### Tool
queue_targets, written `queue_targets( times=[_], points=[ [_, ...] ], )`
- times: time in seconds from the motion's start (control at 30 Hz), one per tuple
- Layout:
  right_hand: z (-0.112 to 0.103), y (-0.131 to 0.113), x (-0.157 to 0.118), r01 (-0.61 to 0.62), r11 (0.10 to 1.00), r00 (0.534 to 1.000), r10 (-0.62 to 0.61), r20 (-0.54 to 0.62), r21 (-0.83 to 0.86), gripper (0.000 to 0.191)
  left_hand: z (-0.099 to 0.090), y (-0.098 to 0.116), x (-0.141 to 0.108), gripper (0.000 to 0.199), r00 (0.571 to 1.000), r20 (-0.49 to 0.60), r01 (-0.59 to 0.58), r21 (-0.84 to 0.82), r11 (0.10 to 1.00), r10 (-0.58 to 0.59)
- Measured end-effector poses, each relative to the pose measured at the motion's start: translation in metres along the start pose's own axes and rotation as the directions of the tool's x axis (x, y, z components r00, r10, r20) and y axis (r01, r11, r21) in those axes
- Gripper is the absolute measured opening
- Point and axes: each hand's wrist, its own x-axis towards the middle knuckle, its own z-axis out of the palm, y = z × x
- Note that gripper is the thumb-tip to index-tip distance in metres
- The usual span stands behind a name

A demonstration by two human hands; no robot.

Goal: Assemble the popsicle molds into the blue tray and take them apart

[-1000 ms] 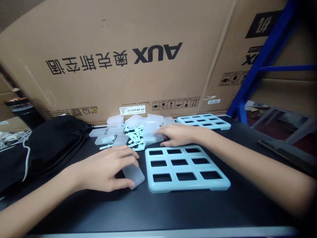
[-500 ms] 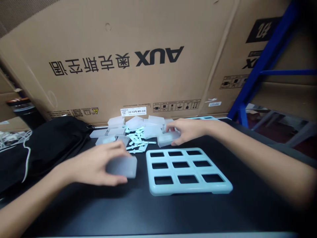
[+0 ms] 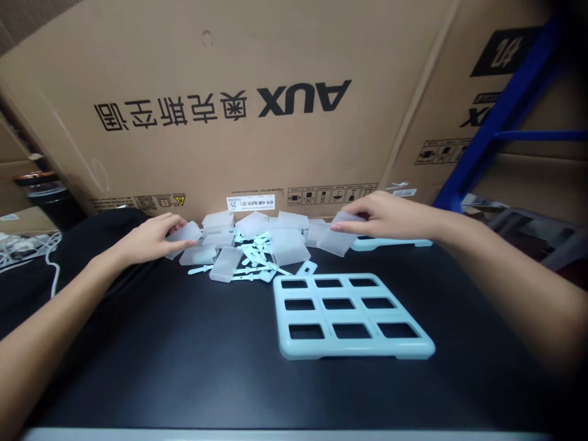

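At the left end of a pile, my left hand (image 3: 149,237) is closed around a translucent white plastic box (image 3: 187,232). My right hand (image 3: 383,215) pinches another frosted box (image 3: 348,217) at the pile's right end, mostly covered by the fingers. Between the hands lie several similar frosted boxes (image 3: 290,247), some overlapping. Small light-blue plastic pieces with long handles (image 3: 258,251) are scattered among them. Nearer to me, a light-blue frame with rows of rectangular openings (image 3: 321,311) lies flat on the black table (image 3: 193,367).
A second light-blue frame (image 3: 390,244) is partly visible beneath my right forearm. A large cardboard box (image 3: 206,159) stands behind the table. On the left are a black cloth bag (image 3: 110,226), a dark bottle (image 3: 50,199) and white cables (image 3: 22,242). A blue metal post (image 3: 496,122) rises at right.
My left hand has moved back and left with its box, to the pile's left end. My right hand has shifted right and back, and the boxes in the pile have been rearranged.
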Motion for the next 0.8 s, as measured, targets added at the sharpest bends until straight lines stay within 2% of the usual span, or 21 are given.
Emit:
queue_targets(
  times=[0.17, 0.4, 0.47, 0.53, 0.67, 0.8],
  points=[
    [0.015, 0.014, -0.011, -0.048, 0.999, 0.999, 0.048, -0.006, 0.006, 0.06, -0.008, 0.004, -0.02, 0.053, 0.994, 0.097, 0.053, 0.008, 0.999, -0.053],
    [0.023, 0.019, -0.013, -0.09, 0.995, 0.995, 0.091, 0.031, -0.04, 0.054, -0.015, 0.019, -0.03, 0.05, 0.98, 0.186, 0.064, 0.025, 0.998, -0.068],
    [0.026, 0.019, -0.012, -0.077, 0.996, 0.995, 0.08, 0.068, -0.049, 0.051, -0.02, 0.026, -0.037, 0.047, 0.977, 0.209, 0.027, 0.018, 0.999, -0.03],
    [0.029, 0.018, -0.011, -0.05, 0.998, 0.992, 0.054, 0.114, -0.033, 0.048, -0.023, 0.034, -0.047, 0.042, 0.966, 0.254, -0.052, -0.021, 0.998, 0.055],
    [0.033, 0.017, -0.008, -0.008, 0.999, 0.984, 0.0, 0.178, 0.042, 0.037, -0.014, 0.046, -0.062, 0.036, 0.918, 0.346, -0.164, -0.116, 0.98, 0.194],
    [0.031, 0.016, -0.01, 0.021, 0.999, 0.983, -0.03, 0.183, 0.05, 0.032, -0.002, 0.049, -0.061, 0.04, 0.919, 0.318, -0.214, -0.087, 0.973, 0.231]
  ],
)
